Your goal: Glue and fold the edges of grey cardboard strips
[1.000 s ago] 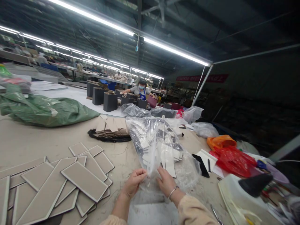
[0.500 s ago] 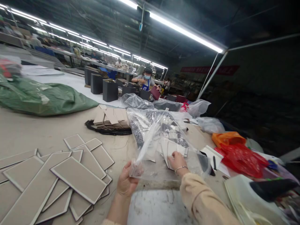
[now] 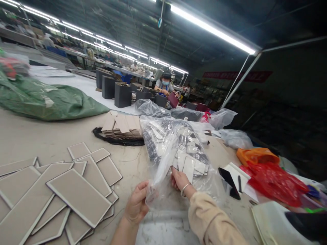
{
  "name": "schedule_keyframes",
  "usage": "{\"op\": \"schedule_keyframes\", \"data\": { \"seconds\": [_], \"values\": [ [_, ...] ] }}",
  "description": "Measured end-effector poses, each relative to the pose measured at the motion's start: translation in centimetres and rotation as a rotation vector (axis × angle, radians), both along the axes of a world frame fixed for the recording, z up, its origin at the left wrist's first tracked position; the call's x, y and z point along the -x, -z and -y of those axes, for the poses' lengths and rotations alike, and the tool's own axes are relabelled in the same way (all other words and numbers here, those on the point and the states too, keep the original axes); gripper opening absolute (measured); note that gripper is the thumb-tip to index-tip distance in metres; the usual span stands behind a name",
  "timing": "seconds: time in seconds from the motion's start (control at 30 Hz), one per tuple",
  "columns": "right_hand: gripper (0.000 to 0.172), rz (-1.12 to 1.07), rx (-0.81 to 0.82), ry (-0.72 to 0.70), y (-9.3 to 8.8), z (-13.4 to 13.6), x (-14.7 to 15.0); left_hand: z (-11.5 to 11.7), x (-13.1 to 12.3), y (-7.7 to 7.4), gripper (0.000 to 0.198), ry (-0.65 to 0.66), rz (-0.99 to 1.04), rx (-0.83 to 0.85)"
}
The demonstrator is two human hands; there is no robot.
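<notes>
A clear plastic bag (image 3: 168,146) full of small white and grey card pieces lies on the table in front of me. My left hand (image 3: 136,204) grips the bag's near open edge, fingers closed on the plastic. My right hand (image 3: 180,180) reaches inside the bag through its mouth and pinches a small white card piece (image 3: 189,168) among several others. A thin bracelet shows on my right wrist.
Grey rectangular boards (image 3: 76,194) with pale edges lie scattered at the left. A stack of tan card pieces (image 3: 122,126) sits on a black bag behind. A green sack (image 3: 51,100), red bag (image 3: 276,183), orange bag (image 3: 255,154) and dark boxes (image 3: 121,95) stand around. A person (image 3: 165,86) works at the far end.
My right hand went from the bag's outer edge into the bag and took hold of a white card piece. My left hand kept its grip on the bag's edge.
</notes>
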State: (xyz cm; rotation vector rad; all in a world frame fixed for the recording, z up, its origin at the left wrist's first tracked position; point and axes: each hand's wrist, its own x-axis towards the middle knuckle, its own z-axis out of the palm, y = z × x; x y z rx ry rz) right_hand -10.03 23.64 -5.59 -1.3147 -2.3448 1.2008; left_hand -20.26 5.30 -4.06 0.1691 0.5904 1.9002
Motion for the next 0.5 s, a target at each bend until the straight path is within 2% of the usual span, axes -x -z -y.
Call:
{"op": "schedule_keyframes", "data": {
  "seconds": [0.1,0.2,0.23,0.3,0.33,0.37,0.5],
  "values": [
    [0.07,-0.101,0.023,0.049,0.3,0.8,0.5,-0.1,0.0,0.1,0.035,0.04,-0.023,-0.016],
    [0.06,-0.223,-0.044,0.126,0.2,-0.2,0.7,0.0,-0.1,0.0,0.036,0.056,-0.035,-0.01],
    [0.057,-0.242,-0.097,0.138,0.0,-1.1,0.5,0.0,-0.1,0.0,0.036,0.051,-0.029,-0.009],
    [0.064,-0.229,-0.236,0.138,-0.4,-3.6,-0.1,0.1,-0.1,-0.2,0.036,0.031,-0.018,-0.003],
    [0.068,-0.131,-0.394,0.119,-0.7,-5.0,-0.7,0.2,-0.2,-0.3,0.036,0.027,-0.018,0.004],
    [0.073,-0.081,-0.452,0.132,-1.0,-6.4,-1.3,0.2,-0.2,-0.3,0.035,0.029,-0.021,0.014],
    [0.075,0.05,-0.516,0.261,-1.7,-11.2,-4.3,0.1,-0.3,-0.5,0.034,0.064,-0.036,0.074]
  ]
}}
